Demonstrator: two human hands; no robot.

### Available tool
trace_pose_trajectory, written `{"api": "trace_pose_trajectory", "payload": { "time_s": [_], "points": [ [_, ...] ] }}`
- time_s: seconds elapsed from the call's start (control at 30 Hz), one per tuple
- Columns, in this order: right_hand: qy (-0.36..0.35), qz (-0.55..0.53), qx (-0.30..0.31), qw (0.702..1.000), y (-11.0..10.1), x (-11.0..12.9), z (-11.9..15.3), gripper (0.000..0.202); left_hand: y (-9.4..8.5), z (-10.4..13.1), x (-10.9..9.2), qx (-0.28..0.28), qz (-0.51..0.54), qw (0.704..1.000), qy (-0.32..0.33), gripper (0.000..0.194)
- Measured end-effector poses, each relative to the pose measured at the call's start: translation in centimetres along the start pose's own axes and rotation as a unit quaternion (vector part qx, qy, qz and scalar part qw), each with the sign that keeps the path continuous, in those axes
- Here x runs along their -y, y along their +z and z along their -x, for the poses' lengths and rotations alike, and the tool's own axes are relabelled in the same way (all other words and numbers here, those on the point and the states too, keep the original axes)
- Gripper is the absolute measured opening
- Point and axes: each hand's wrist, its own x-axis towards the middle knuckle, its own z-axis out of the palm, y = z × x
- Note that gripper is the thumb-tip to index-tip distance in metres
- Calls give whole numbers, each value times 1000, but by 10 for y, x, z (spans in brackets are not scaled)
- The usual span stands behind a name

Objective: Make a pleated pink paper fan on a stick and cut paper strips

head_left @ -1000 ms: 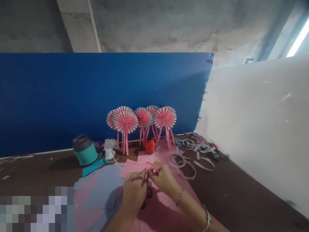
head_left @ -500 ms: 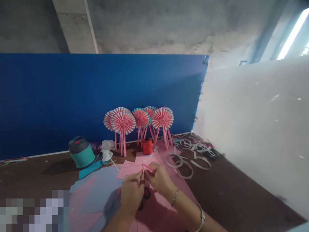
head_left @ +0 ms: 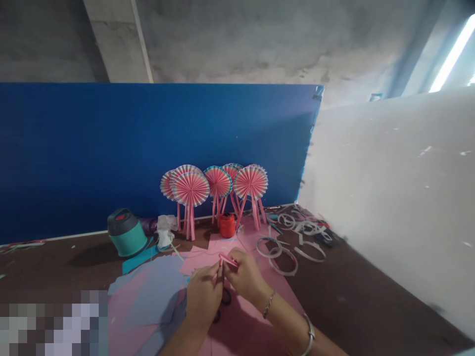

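One pink strip (head_left: 229, 259): held up between the fingers of both hands, above the paper; narrow, apparently folded paper, though too small to tell for certain.
Left hand (head_left: 204, 294): apparently pinching the strip's left end, with exact contact hard to make out.
Right hand (head_left: 247, 277): pinching the strip farther along, close beside the left fingers, with fingertips curled in.
Weight: probably next to nothing; likely to need only a light pinch.
Stiffness: likely springy along the folds but soft across the width; apt to crease or buckle under a hard squeeze.
Surface: probably dry and not very slippery; likely to tear if pulled sharply sideways.
Best hold: flat between thumb and forefinger, near each end, with layers lined up and edges uncrushed.
Pink sheets (head_left: 252, 321): spread below the fingers on the worktop (head_left: 356, 306).
Blue-grey sheets (head_left: 152, 296): lying left of the fingers, likely just as easy to crease.
Dark loops (head_left: 229, 299): under the fingers, perhaps scissor handles, partly hidden.
Red container (head_left: 227, 226): just beyond the fingers.
Pleated fans (head_left: 191, 189): upright beyond the fingers, likely fragile at the pleated rims.
White rings (head_left: 296, 269): right of the fingers, well apart from the strip.
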Motion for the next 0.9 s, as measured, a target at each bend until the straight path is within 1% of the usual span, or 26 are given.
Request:
{"api": "trace_pose_trajectory", "payload": {
  "time_s": [0.07, 0.17, 0.37, 0.43, 0.63, 0.77, 0.9],
  "points": [
    [-3, 4, -3, 1000, -1, 1, 0, 18, -1, 0, 0, -4, 9, 1000, -7, 33],
    [1, 2, -7, 1000, -1, 1, -1, 20, -1, 0, 0, 7, 22, 1000, -20, 34],
    [3, -34, 1, 999, -1, 2, -1, 24, 0, 0, 1, 14, 18, 999, -33, 33],
    [-3, -30, -2, 1000, -1, 3, -1, 23, 0, 0, 1, 22, 17, 999, -33, 33],
    [-2, 5, -7, 1000, 0, 5, 0, 21, -4, -2, -3, 20, 25, 999, -25, 35],
    [1, -5, -7, 1000, 1, 3, 1, 18, -5, -1, -4, 43, 30, 998, -32, 33],
    [-2, -14, -11, 1000, 2, 0, 1, 19, -2, 0, -2, 42, 26, 998, -36, 33]
  ]
}}
